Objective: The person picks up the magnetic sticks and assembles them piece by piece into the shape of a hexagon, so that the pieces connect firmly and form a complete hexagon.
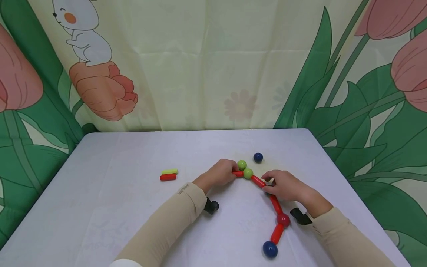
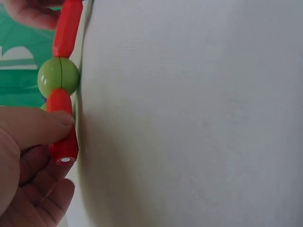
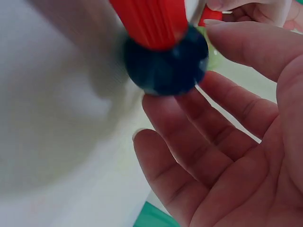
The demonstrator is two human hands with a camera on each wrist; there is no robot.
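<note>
A chain point(image 1: 275, 204) of red rods and balls bends at every ball. The left hand point(image 1: 225, 172) pinches its far left rod point(image 2: 63, 147), whose free tip shows a small silvery disc. Next come a glossy green ball point(image 2: 58, 77), a second rod point(image 1: 258, 181), then a dark ball point(image 3: 165, 66) at the thumb and fingers of the right hand point(image 1: 283, 184). A third rod point(image 1: 273, 200) leads nearer to a red ball point(image 1: 283, 220); a fourth rod point(image 1: 277, 233) slants left to the blue ball point(image 1: 270, 249) at the near end.
</note>
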